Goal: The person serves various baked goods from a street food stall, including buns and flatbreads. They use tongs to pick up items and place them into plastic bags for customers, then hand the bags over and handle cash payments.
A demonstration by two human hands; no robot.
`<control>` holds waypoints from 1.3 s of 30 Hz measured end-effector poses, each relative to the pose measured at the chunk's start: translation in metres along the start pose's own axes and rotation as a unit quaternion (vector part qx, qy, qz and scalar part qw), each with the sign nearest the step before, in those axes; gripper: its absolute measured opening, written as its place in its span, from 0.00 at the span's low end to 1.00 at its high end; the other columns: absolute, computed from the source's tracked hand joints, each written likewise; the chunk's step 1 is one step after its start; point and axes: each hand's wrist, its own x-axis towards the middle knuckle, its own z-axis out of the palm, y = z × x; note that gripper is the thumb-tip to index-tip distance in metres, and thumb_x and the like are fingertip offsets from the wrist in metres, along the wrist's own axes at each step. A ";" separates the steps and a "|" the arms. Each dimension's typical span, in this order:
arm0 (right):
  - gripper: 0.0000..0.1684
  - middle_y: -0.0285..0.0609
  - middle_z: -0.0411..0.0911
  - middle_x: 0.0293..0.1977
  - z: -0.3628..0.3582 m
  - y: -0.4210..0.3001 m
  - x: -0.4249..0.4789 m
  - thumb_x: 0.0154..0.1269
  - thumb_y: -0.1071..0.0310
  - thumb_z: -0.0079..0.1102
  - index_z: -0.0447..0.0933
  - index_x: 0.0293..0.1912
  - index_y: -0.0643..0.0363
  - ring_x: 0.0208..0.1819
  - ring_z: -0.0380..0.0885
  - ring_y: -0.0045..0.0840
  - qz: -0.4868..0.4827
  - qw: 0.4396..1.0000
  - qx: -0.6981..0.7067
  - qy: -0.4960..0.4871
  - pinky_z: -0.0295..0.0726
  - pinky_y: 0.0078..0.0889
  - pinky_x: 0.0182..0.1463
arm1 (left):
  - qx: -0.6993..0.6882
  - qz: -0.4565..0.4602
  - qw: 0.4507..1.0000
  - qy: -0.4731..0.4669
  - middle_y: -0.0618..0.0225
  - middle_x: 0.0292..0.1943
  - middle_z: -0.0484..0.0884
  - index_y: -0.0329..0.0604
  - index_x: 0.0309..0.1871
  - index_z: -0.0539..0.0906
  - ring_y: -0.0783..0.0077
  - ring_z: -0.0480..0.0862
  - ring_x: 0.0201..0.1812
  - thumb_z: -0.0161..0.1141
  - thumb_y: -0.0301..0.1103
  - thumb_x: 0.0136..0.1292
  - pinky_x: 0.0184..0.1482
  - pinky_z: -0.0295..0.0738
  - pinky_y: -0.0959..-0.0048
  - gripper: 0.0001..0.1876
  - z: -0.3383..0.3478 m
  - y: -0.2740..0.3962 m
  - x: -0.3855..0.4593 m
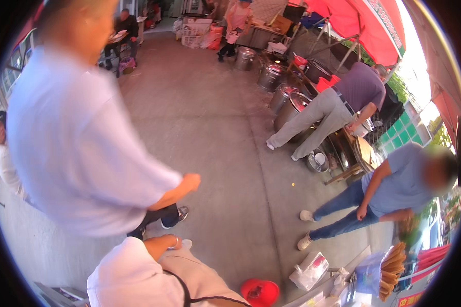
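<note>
At the lower left, a bare forearm with a metal bracelet comes out of a white sleeve; it appears to be mine. My left hand is beside beige trousers, its fingers too unclear to tell whether they hold anything. A black cord crosses the trousers. My right hand is out of view. Before me, close on the left, stands a person in a pale shirt, one hand closed at the shirt's hem. A red bucket with dark contents is at the bottom.
Long fried dough sticks stand in a container at the lower right, near a white box. A person in jeans faces the concrete floor. Another bends over a low table by steel pots, under a red canopy.
</note>
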 end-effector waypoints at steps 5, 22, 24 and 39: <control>0.12 0.38 0.81 0.36 -0.002 0.002 0.016 0.66 0.62 0.61 0.82 0.43 0.59 0.35 0.77 0.27 -0.061 0.994 -0.016 -0.087 0.78 0.35 0.38 | -0.008 0.065 0.996 0.059 0.48 0.49 0.85 0.33 0.52 0.84 0.53 0.86 0.50 0.49 0.36 0.61 0.50 0.80 0.55 0.22 0.085 -0.033 0.071; 0.11 0.41 0.82 0.25 0.154 -0.191 -0.003 0.60 0.67 0.65 0.80 0.35 0.66 0.25 0.78 0.19 -0.263 0.894 -0.024 -0.361 0.78 0.22 0.32 | -0.520 -0.004 0.652 0.552 0.65 0.35 0.84 0.40 0.50 0.81 0.73 0.84 0.30 0.55 0.35 0.68 0.30 0.82 0.71 0.12 0.030 -0.280 -0.184; 0.09 0.37 0.80 0.22 0.189 -0.237 -0.038 0.62 0.68 0.64 0.80 0.30 0.65 0.24 0.75 0.14 -0.299 0.881 0.059 -0.362 0.74 0.20 0.30 | -0.474 0.052 0.526 0.704 0.66 0.31 0.85 0.38 0.48 0.82 0.75 0.84 0.27 0.57 0.33 0.68 0.33 0.80 0.74 0.10 -0.017 -0.303 -0.204; 0.05 0.32 0.80 0.28 0.393 -0.542 -0.266 0.63 0.73 0.67 0.81 0.39 0.61 0.26 0.75 0.10 -0.541 0.683 0.209 -0.444 0.72 0.16 0.31 | -0.561 0.155 0.375 0.722 0.68 0.33 0.78 0.32 0.45 0.75 0.78 0.75 0.34 0.63 0.40 0.66 0.36 0.70 0.76 0.17 -0.235 -0.384 -0.173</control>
